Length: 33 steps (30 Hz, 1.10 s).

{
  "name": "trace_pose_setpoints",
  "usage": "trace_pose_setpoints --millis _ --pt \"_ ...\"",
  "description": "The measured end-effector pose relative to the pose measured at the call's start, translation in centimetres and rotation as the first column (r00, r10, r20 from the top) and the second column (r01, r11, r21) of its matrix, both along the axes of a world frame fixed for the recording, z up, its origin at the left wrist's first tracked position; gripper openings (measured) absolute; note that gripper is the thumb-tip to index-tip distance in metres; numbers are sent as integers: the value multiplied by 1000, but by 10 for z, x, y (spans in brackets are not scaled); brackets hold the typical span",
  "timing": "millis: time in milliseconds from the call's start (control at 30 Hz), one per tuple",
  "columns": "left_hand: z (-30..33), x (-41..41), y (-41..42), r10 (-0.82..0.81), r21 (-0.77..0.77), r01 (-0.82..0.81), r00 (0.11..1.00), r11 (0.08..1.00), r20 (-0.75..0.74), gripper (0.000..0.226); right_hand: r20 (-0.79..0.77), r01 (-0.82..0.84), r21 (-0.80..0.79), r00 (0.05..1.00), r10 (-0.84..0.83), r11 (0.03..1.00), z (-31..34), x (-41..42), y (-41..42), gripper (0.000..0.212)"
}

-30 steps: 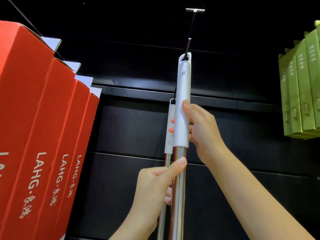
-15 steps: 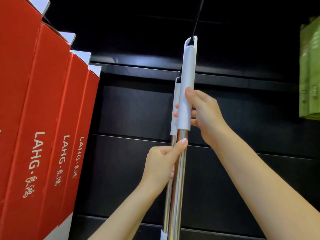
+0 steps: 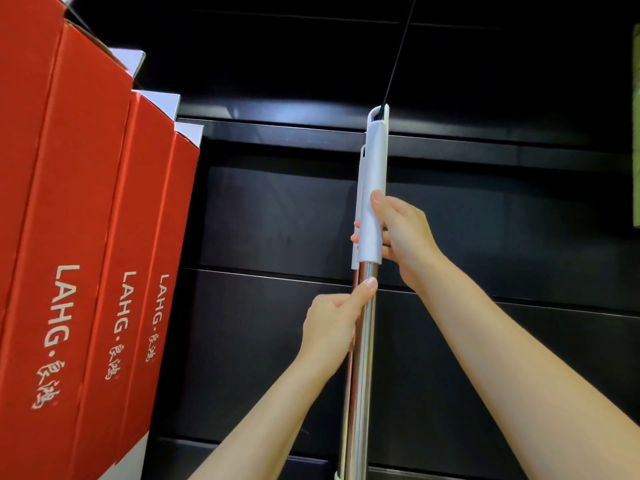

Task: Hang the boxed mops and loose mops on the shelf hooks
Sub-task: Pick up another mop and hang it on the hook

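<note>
Front loose mop [image 3: 373,188]: white grip's top loop is on the black hook [image 3: 394,64], chrome pole hangs straight down at centre frame. A second mop [image 3: 360,188] sits directly behind it, touching or nearly so, mostly hidden. Right hand [image 3: 403,233] wrapped around the lower end of the white grip, thumb up the front. Left hand [image 3: 332,323] clamped on the chrome pole just below, thumb pressed along it. Red LAHG boxes [image 3: 86,254] hang in a row at left, well apart. Black shelf backing [image 3: 277,209] behind.
</note>
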<state>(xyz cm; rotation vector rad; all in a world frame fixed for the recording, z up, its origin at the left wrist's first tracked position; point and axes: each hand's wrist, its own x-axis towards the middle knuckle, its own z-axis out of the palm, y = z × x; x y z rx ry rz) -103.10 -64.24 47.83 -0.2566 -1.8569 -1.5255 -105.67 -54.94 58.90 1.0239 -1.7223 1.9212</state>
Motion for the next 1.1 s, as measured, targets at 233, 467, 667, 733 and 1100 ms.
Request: trace_pose_setpoints --millis 233,467,667,733,1100 --pt "-1 -20 1 66 32 -67 997 997 48 76 -8 40 19 999 -40 999 -1 -16 -3 25" --pt "0 -34 -4 75 29 -78 991 996 106 76 39 1 23 999 -2 1000 -1 -28 -6 18" --pt "4 -43 -9 81 9 -83 988 997 131 62 32 -5 41 999 3 999 -1 -38 -8 25" --pt "5 -46 -11 75 11 -77 986 997 151 57 37 1 52 999 -3 999 -1 -41 -8 30" --pt "2 -60 -16 68 14 -71 985 997 158 59 13 63 45 998 -63 997 -2 -62 -17 16"
